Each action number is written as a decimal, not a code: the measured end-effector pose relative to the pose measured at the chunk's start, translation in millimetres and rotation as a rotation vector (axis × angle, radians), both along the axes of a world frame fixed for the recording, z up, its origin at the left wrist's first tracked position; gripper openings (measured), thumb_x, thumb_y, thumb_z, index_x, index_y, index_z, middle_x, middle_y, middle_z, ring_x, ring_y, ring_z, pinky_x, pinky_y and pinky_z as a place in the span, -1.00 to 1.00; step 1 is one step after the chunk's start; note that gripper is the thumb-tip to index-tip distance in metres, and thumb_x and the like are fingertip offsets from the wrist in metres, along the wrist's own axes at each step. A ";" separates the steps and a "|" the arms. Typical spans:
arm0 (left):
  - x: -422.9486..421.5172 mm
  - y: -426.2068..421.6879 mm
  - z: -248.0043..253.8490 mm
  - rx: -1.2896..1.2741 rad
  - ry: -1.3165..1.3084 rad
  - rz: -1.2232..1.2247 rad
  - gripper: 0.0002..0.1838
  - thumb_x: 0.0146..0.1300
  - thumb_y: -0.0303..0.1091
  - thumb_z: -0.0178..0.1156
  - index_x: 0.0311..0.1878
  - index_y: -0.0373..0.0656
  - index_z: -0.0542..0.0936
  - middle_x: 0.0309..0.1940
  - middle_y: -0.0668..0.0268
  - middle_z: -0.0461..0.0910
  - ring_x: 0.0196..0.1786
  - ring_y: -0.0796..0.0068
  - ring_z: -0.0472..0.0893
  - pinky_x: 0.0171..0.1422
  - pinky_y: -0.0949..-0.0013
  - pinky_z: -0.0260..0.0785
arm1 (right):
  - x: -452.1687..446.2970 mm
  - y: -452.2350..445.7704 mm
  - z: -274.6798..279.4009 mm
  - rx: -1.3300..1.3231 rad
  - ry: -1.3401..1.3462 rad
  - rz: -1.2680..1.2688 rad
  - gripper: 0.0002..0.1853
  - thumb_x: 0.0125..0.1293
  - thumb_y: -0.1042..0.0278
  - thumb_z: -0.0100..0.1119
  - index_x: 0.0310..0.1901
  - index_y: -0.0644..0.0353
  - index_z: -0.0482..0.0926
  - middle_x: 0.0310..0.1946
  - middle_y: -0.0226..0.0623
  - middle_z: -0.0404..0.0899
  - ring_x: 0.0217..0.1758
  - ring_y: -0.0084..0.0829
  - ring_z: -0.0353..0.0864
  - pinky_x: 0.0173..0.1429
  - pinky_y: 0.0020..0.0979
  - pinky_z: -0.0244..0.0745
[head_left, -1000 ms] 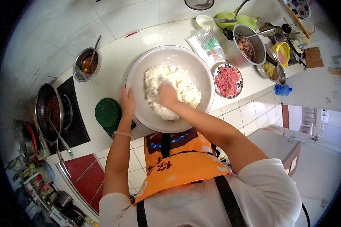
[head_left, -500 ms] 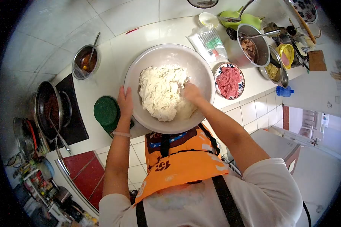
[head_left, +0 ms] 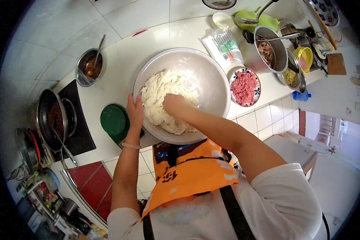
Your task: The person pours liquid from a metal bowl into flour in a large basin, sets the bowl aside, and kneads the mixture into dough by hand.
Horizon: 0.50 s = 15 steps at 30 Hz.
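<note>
A large, pale metal mixing bowl sits on the counter in front of me. In it lies a rough, lumpy mass of white dough. My left hand grips the bowl's left rim, thumb at the inner side and fingers along the outside. My right hand is closed and pushed down into the middle of the dough, its fingertips hidden there. Just left of my left wrist stands a dark green container.
Right of the bowl are a patterned plate of minced meat, a plastic packet and a metal pot with a spoon. A small pot stands at the left, and a frying pan is on the black hob.
My right hand has moved left from the dough's right edge into its middle, pressing down. The dough has shifted slightly left in the bowl. My left hand stays at the rim.
</note>
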State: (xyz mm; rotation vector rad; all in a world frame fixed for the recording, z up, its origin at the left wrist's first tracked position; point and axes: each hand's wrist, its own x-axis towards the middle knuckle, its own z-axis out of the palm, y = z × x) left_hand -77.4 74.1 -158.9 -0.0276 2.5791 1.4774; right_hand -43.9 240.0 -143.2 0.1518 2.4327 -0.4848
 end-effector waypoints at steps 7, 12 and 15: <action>6.0 -2.7 0.0 -0.038 0.097 0.003 -0.52 0.25 -0.16 0.01 0.07 -0.40 0.37 -0.05 -0.09 0.46 0.00 0.04 0.46 0.11 0.19 0.24 | 26.2 51.9 -44.3 -0.311 0.481 0.300 -0.74 0.16 0.38 -0.04 -0.22 0.34 0.56 -0.15 0.00 0.53 -0.18 -0.19 0.59 -0.04 -0.26 0.47; 2.6 -4.3 -6.9 -0.069 0.071 -0.017 -0.56 0.26 -0.19 0.00 0.03 -0.39 0.37 -0.18 -0.08 0.52 -0.11 0.10 0.54 -0.02 0.26 0.32 | 33.7 120.9 7.1 0.185 0.109 0.275 -0.77 0.09 0.39 0.01 -0.29 0.32 0.57 -0.18 0.00 0.53 -0.20 -0.15 0.57 -0.01 -0.24 0.45; 2.8 -2.9 -5.8 -0.086 0.114 -0.016 -0.58 0.26 -0.19 0.00 0.01 -0.37 0.38 -0.20 -0.07 0.53 -0.14 0.08 0.54 -0.05 0.25 0.33 | 57.3 126.7 -71.4 0.013 0.218 0.371 -0.80 -0.02 0.44 0.03 -0.38 0.35 0.57 -0.29 0.05 0.53 -0.21 -0.10 0.55 -0.05 -0.23 0.44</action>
